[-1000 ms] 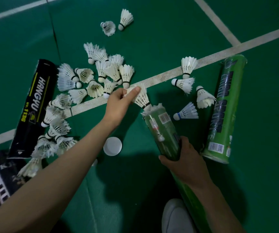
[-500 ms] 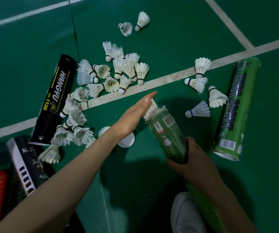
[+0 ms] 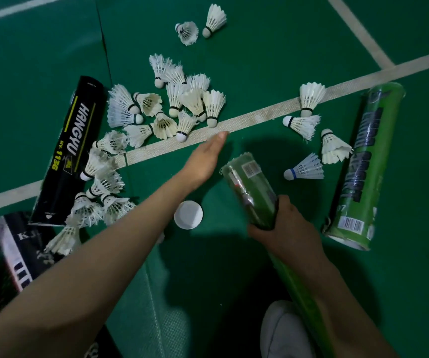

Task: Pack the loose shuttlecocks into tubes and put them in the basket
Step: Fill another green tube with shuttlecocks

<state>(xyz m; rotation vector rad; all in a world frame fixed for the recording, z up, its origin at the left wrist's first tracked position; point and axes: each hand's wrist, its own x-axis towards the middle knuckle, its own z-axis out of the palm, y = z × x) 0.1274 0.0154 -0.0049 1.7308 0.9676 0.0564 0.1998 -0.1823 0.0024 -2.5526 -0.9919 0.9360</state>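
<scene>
In the head view, our right hand [image 3: 283, 228] grips the green tube [image 3: 252, 187] just on the near side of the white court line [image 3: 260, 116]. Our left hand [image 3: 203, 161] hovers over that line, fingers straight, holding nothing. Loose shuttlecocks [image 3: 182, 104] lie along and beyond the line. We judge them feather-light and fragile, best pinched at the cork [image 3: 181, 136].

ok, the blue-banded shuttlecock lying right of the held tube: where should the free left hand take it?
Probably at the narrow neck just behind the cork, coming from above. The blue-banded shuttlecock lies on its side, cork left, skirt flaring right. The neck is slim and likely stiff; the feathers would crush. The left hand is open; the right hand grips the green tube.
</scene>
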